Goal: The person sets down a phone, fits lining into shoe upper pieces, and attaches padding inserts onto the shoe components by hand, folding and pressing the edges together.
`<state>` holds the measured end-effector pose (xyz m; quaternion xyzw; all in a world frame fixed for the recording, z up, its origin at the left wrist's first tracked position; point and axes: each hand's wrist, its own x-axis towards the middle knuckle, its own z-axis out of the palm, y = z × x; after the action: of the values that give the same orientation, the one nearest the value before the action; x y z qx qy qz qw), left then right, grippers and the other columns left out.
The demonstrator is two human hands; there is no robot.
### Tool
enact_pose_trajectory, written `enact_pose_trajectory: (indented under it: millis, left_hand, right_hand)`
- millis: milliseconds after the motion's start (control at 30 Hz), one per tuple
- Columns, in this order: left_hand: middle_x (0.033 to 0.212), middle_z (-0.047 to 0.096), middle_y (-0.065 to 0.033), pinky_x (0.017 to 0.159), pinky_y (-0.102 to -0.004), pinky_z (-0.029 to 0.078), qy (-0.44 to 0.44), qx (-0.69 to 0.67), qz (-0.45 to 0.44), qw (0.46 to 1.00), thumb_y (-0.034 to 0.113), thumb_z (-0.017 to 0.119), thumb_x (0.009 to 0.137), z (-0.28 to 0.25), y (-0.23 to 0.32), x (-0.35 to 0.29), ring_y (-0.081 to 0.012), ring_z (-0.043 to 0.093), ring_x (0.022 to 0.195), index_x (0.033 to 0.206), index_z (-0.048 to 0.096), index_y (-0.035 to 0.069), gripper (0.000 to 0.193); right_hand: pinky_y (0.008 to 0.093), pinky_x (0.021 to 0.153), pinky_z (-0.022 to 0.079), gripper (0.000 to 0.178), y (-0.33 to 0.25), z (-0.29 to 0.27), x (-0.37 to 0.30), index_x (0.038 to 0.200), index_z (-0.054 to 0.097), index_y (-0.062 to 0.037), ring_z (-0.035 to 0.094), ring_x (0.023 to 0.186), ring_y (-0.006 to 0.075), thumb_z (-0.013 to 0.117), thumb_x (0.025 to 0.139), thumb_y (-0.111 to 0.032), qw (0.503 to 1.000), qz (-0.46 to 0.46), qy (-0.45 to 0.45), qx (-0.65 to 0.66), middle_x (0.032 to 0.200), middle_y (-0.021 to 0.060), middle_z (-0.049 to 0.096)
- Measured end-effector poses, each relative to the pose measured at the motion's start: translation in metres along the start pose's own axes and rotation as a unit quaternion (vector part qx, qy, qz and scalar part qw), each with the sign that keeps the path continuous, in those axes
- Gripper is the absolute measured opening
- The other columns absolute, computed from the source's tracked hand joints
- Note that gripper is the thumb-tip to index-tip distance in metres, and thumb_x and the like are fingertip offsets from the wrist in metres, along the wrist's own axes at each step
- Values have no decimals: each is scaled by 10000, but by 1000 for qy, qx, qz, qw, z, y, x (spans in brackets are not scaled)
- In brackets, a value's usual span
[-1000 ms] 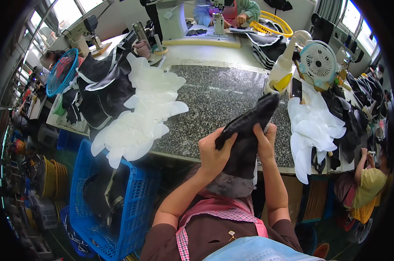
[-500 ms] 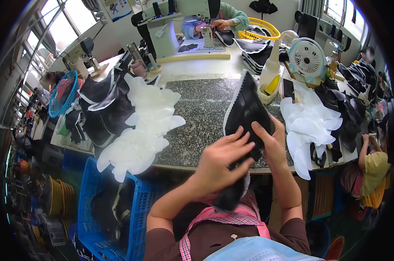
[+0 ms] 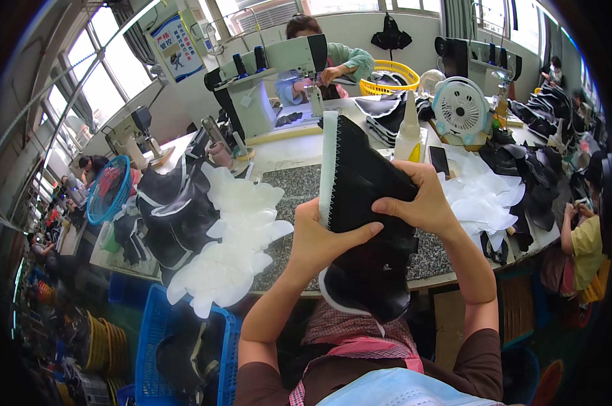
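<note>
I hold a black shoe upper [image 3: 363, 172] upright over the worktable, its pale strip with zigzag stitching along the left edge. My left hand [image 3: 316, 237] grips that left edge, thumb laid across the black face. My right hand [image 3: 424, 196] grips the right side, its thumb pointing inward; the fingers behind the piece are partly hidden. Below the upper is a speckled stone slab [image 3: 289, 179]. White petal-shaped sheets [image 3: 242, 220] lie fanned out to the left, beside stacked black pieces [image 3: 174, 210]. More white sheets [image 3: 482, 193] are heaped on the right.
A pale bottle [image 3: 408, 132], a phone [image 3: 439, 161] and a small fan [image 3: 461, 108] stand or lie at the back right. Across the table a co-worker's hands [image 3: 333, 73] are at a sewing machine [image 3: 279, 64]. A blue crate [image 3: 231, 345] with black pieces sits low left.
The shoe upper has been raised and turned, so its black face and stitched edge show more fully. My left hand has moved from the face to the left edge. The view has tilted up.
</note>
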<state>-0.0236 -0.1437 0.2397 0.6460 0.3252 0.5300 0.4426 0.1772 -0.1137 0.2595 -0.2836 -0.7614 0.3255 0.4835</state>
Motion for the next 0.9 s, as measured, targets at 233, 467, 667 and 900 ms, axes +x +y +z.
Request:
enact_pose_trajectory:
  millis: [233,467,667,900]
  left_hand:
    - [895,742,-52,706,-252,564,13,8,-2,1000,97,841,796,-1,17,13,-89,673,776,990,720,-32,263]
    - [766,680,15,576,-207,463,120,-38,44,991,150,718,930,8,-8,11,-41,584,662,860,707,-19,183]
    - [658,542,80,508,-211,344,173,-51,-13,984,264,635,1008,21,-44,9,-4,442,600,709,604,30,381]
    - [617,416,93,490,-244,247,172,49,1,984,307,602,1031,20,-63,-5,-16,338,595,671,487,68,447]
  right_hand:
    - [294,536,429,265,1,9,-4,841,651,38,445,574,94,726,923,-203,994,-60,54,-74,619,96,527]
    - [293,492,385,409,21,8,-6,740,618,22,399,532,78,623,1006,-288,993,-49,40,-103,535,62,474]
    - [242,565,451,337,50,9,-1,765,677,3,525,628,29,699,943,-282,973,119,24,195,661,-56,601]
    - [236,600,475,291,54,1,-10,848,705,34,560,664,32,876,726,-167,986,130,-63,85,710,-16,669]
